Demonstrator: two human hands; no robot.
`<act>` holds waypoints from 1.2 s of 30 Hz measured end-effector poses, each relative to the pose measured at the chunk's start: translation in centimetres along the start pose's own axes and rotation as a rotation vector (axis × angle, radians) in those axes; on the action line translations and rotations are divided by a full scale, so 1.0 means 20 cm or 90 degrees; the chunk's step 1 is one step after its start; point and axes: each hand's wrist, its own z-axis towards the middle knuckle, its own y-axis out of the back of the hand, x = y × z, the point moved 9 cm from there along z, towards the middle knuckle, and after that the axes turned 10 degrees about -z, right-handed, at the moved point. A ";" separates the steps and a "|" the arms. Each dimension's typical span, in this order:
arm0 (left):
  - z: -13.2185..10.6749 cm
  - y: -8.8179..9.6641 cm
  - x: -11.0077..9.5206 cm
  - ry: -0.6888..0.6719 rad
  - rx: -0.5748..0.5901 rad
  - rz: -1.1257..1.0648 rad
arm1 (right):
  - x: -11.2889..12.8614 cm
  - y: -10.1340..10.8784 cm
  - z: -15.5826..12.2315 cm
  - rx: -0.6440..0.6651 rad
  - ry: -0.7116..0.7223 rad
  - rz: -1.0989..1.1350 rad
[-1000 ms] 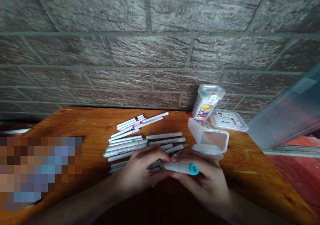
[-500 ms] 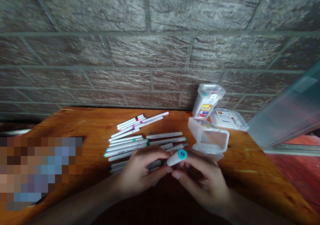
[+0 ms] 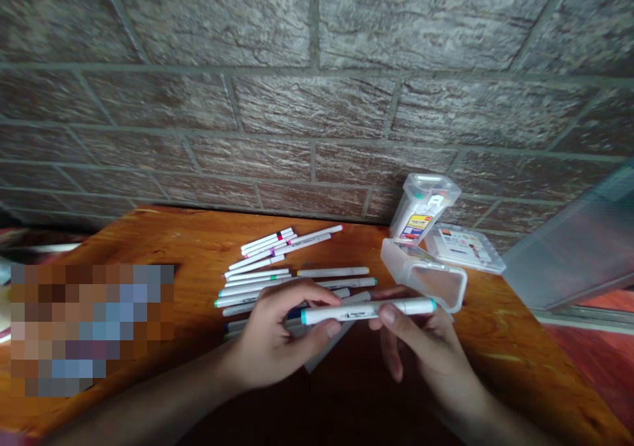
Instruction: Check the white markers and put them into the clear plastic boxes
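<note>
A white marker point(image 3: 369, 310) with turquoise ends lies level between my two hands, above the table. My left hand point(image 3: 280, 330) pinches its left end between thumb and fingers. On the right part of the barrel, the thumb and fingers of my right hand point(image 3: 421, 337) grip it. Behind and beneath my left hand, several white markers point(image 3: 255, 296) with coloured ends lie in a rough row, partly hidden by the hand. Farther back is a smaller group of thin pens point(image 3: 267, 241) with pink, red and purple marks.
An open clear plastic case point(image 3: 436, 284) lies on its side on the wooden table point(image 3: 183, 234). Behind it stand a clear marker box point(image 3: 423, 208) and a flat case point(image 3: 465, 248). A brick wall point(image 3: 307, 109) borders the back; a pixelated patch covers the left.
The marker has turned from pointing its end at me to lying sideways across both hands. My right hand has shifted right along the barrel. The view has moved slightly.
</note>
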 end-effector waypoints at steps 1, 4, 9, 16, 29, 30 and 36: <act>0.00 0.03 -0.02 -0.011 -0.033 -0.003 | -0.01 -0.01 -0.01 0.005 -0.023 0.024; 0.00 0.08 -0.08 -0.048 -0.108 -0.015 | -0.05 -0.03 -0.04 0.015 -0.082 0.049; -0.01 0.14 -0.13 -0.074 -0.170 -0.033 | -0.05 -0.06 -0.06 0.072 -0.023 0.004; -0.02 0.06 -0.20 -0.203 -0.077 -0.072 | 0.00 -0.19 -0.07 0.200 0.235 -0.432; -0.06 -0.01 -0.21 -0.239 -0.003 0.000 | 0.05 -0.21 -0.10 0.176 0.323 -0.496; -0.06 -0.02 -0.21 -0.237 0.008 0.002 | 0.05 -0.21 -0.10 0.175 0.327 -0.496; -0.07 -0.05 -0.22 -0.253 0.058 -0.008 | 0.04 -0.19 -0.10 0.167 0.354 -0.495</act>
